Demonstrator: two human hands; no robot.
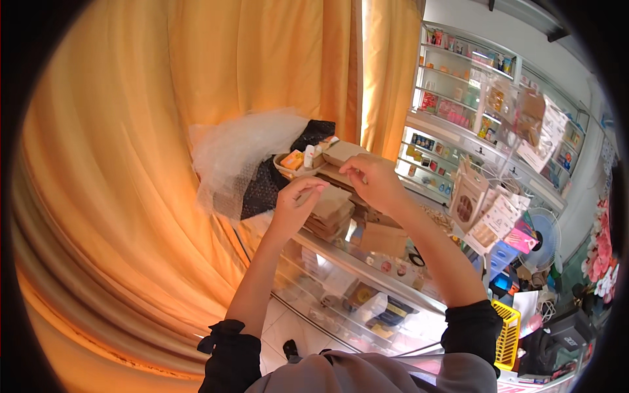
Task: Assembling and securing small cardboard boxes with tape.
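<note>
My left hand (296, 204) is raised above the glass counter, its thumb and fingertips pressed together. To its right and a little higher, my right hand (377, 183) also pinches, with thumb and forefinger meeting. The two hands are apart, and whatever they may hold is too thin or small to make out. Just below them lies a stack of flat brown cardboard pieces (329, 216) on the counter. Beyond the hands sits a small basket (283, 171) with an orange-and-white box (293, 159) and a white bottle (309, 154), beside a brown cardboard box (347, 152).
Clear bubble wrap (236, 150) and black bubble wrap (262, 190) lie left of the basket, against yellow curtains (131, 164). Scissors (416, 257) rest on the glass counter (393, 288). Packets hang at right, near a fan (545, 236) and a yellow basket (506, 334).
</note>
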